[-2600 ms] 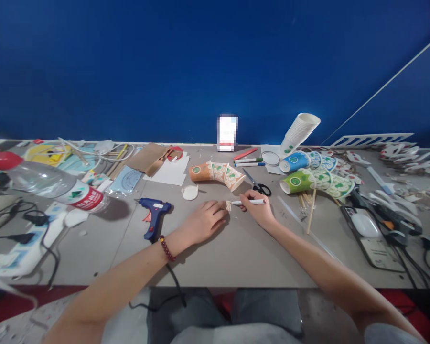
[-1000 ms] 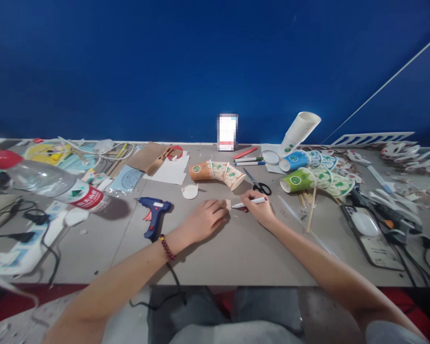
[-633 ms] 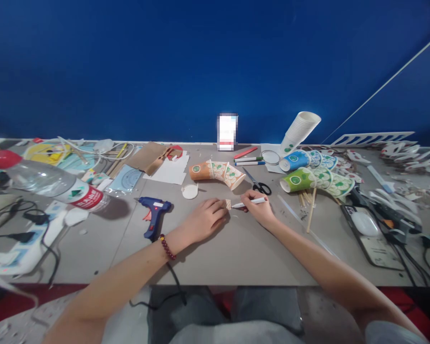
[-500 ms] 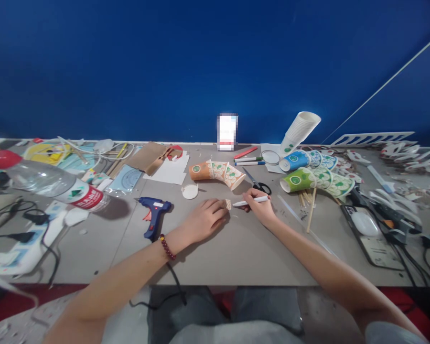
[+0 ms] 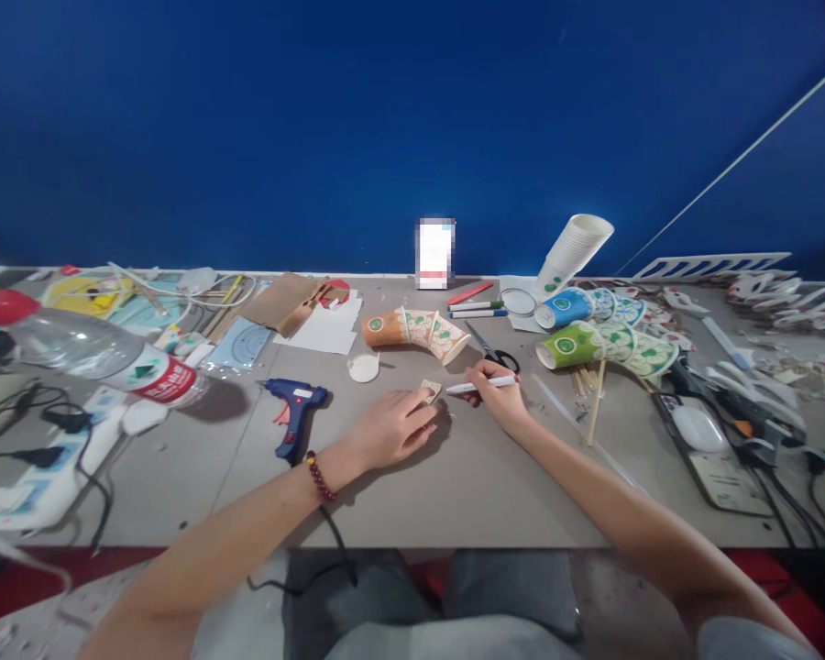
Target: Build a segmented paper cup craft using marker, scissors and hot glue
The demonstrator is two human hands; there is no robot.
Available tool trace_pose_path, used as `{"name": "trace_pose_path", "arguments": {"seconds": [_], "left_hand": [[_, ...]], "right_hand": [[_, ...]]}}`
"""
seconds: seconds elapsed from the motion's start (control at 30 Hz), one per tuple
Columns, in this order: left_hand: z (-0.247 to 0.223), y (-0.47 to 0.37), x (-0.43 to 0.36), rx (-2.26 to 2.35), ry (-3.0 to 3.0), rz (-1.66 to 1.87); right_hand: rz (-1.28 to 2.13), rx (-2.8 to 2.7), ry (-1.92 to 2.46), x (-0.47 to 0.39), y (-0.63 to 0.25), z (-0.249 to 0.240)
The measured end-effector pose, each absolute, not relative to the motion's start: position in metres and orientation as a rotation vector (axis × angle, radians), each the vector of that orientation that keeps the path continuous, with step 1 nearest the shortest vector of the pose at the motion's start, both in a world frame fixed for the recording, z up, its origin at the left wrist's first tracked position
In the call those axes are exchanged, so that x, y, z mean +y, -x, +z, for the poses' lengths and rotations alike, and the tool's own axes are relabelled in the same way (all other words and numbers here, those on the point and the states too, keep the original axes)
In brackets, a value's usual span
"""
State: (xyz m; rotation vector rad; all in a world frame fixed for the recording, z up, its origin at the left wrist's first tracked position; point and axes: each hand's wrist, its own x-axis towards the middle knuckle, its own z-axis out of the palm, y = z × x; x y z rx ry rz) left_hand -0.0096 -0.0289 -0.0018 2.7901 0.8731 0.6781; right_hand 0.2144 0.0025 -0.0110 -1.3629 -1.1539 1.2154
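From my remote seat I'm watching the left hand [image 5: 393, 427] reaching across the desk [image 5: 509, 500], fingers loosely spread and touching the small patterned piece [image 5: 433, 392]; whether it's pinching or merely resting there, I'm not able to tell. The right hand [image 5: 496, 392] is gripping the white marker [image 5: 479, 385], pointing it just beside the piece. I'm judging the piece light, thin, easily creased, wanting an edge hold; the marker, stiff and smooth, a barrel grip.
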Motion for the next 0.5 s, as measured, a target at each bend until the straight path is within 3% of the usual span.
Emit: {"name": "trace_pose_path", "arguments": {"seconds": [0.5], "left_hand": [[-0.003, 0.009, -0.022, 0.896, -2.767, 0.641]], "right_hand": [[1.111, -1.291, 1.372, 0.002, -0.218, -0.022]]}}
